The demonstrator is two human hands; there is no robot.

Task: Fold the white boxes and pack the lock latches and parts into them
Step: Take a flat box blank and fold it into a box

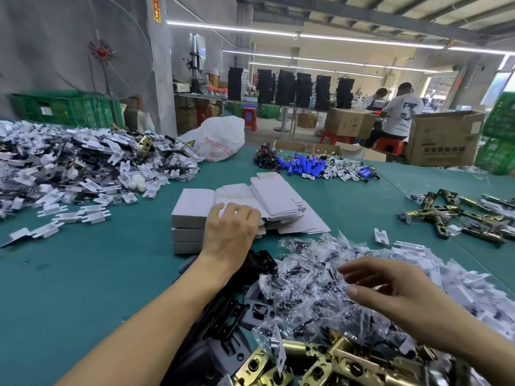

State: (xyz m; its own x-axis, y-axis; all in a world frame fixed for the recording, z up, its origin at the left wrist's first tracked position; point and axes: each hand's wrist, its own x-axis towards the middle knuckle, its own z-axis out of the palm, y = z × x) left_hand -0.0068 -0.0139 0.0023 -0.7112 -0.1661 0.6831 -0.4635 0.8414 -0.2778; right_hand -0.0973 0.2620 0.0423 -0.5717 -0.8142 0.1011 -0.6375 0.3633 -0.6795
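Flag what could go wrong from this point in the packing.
The left hand rests on a fanned, uneven stack of flat boxes; it may drag several at once or slide them. The right hand hovers open over heaped clear bags, so it could lift two clinging together.

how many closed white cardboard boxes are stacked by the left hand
3 closed white cardboard boxes, one stack on the green table: top, middle, bottom. The left hand covers their right ends, so more may be hidden.
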